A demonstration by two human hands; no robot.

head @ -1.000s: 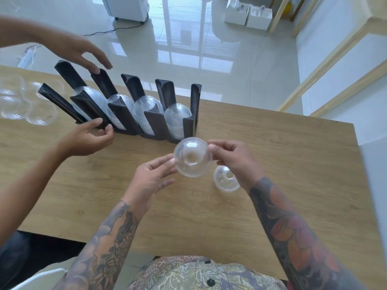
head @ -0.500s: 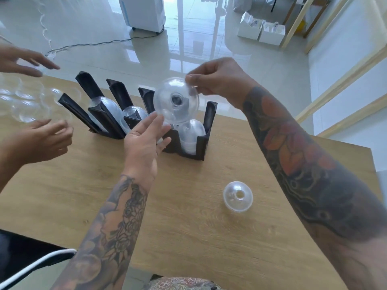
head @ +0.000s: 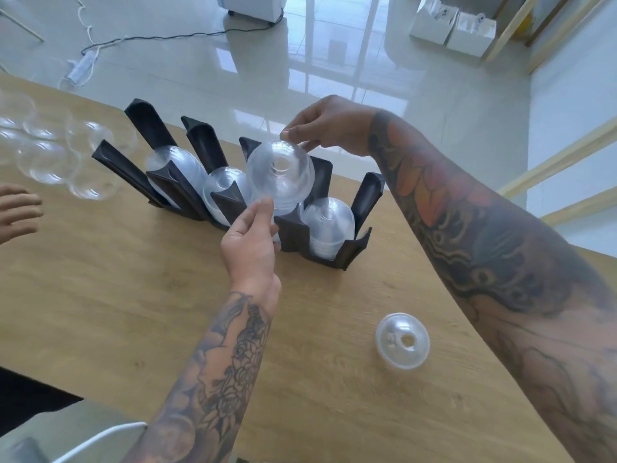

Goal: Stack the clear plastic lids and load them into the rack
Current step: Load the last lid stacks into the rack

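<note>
A stack of clear dome lids [head: 280,177] hangs tilted over the third slot of the black rack [head: 293,233]. My right hand [head: 329,127] pinches its upper rim from behind. My left hand [head: 252,237] pinches its lower edge with thumb and fingers. Lid stacks fill the other slots: one at the left [head: 177,168], one beside it [head: 222,187], one at the right end [head: 329,225]. A single dome lid [head: 402,340] lies on the wooden table near my right forearm.
Several loose clear lids [head: 50,148] lie at the table's far left. Another person's hand [head: 18,210] rests at the left edge. The table [head: 117,295] ends just behind the rack. A white chair rail shows at bottom left.
Both my hands have carried the lid stack down and forward onto the rack's third slot. My left hand now pinches its lower edge. The other person's hands have drawn back to the left.
</note>
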